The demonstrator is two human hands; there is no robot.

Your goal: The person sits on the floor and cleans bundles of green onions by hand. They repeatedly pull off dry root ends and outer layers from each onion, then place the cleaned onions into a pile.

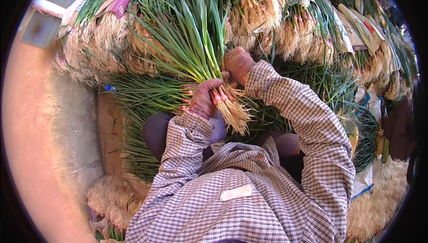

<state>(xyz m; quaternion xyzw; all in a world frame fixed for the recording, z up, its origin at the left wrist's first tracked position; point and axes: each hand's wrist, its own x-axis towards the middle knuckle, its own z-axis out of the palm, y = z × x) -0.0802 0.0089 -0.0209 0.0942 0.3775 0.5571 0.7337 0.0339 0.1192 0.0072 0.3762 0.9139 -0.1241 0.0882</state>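
My left hand [204,99] holds a bunch of green onions [205,60] just above the bulbs, with the thumb across the stems. The long green leaves fan up and away from me. Reddish bulbs and pale, stringy roots [236,116] hang out below the grip, towards my lap. My right hand [239,64] is at the right side of the same bunch, its fingers curled against the lower stems. Its fingertips are partly hidden, so any single stalk pinched there cannot be made out. Under my left wrist lie more green onions [153,94], bulbs pointing right.
Paper-wrapped bundles of rooted onions [110,39] are heaped along the far side. Loose green leaves [317,79] lie at right, beyond my forearm. A blue bottle cap [108,87] shows at left, near a pale wall-like surface [43,116]. More root masses [115,199] sit behind at left.
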